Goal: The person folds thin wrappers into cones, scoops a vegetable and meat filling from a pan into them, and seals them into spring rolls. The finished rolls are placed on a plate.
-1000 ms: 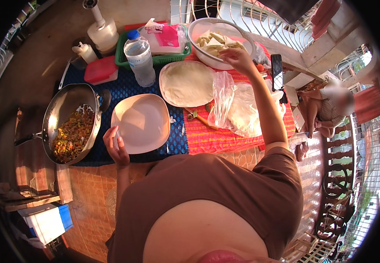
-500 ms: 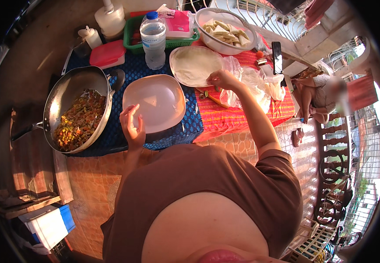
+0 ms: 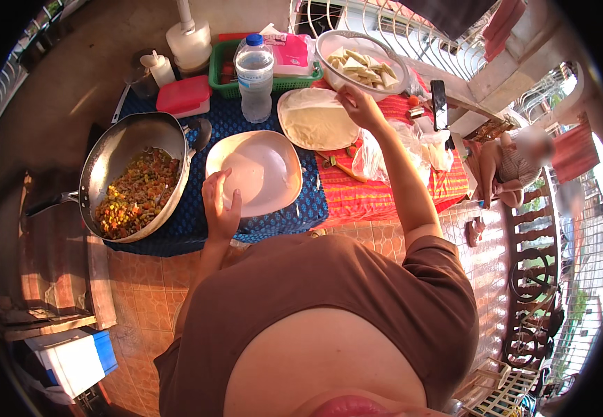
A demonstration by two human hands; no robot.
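My left hand point(image 3: 222, 207) is open, its fingers spread at the near left rim of a pale, rounded-square plate point(image 3: 263, 174) that holds no food. My right hand point(image 3: 360, 108) reaches to the far right edge of a second plate bearing thin, pale wrapper sheets point(image 3: 319, 125). Its fingers are pinched together, seemingly on the edge of the top sheet, where a lighter strip shows along the far side; the fingertips are small here. Just beyond that hand stands a translucent bowl point(image 3: 328, 45) of folded, pale triangular pieces point(image 3: 364, 67).
Left stands a wok point(image 3: 91, 167) of chopped vegetable filling point(image 3: 138, 194). Behind are a water bottle point(image 3: 255, 83), green basket point(image 3: 221, 80) and red-lidded container point(image 3: 183, 96). Plastic bags point(image 3: 412, 149), a knife point(image 3: 346, 170) and a phone point(image 3: 439, 104) lie right. A person point(image 3: 506, 163) sits farther right.
My right hand has moved away from me, from the wrapper plate's right edge to its far right edge near the bowl. My left hand stays by the empty plate. The whole view has shifted slightly.
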